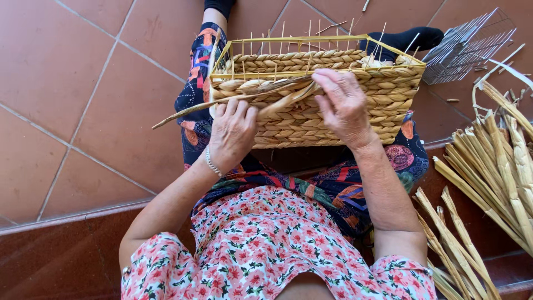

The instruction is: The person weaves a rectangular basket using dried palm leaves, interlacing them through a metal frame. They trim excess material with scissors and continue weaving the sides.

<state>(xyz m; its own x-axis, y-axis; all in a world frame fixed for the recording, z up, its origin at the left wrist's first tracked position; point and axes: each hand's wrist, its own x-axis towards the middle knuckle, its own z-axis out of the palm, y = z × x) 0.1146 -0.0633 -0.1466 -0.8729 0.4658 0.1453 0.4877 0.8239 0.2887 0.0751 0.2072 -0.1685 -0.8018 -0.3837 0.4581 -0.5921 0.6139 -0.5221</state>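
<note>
Floral blouse (261, 244) above terracotta floor tiles (83, 83).

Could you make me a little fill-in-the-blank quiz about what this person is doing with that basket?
1. The woven basket rests on the person's ____.
2. The left hand and right hand work a long dried ____ across the basket's near wall.
3. A bundle of loose strands lies on the person's ____ side.
4. The floor is covered in reddish ____.

Missing words: lap; strand; right; tiles
</note>
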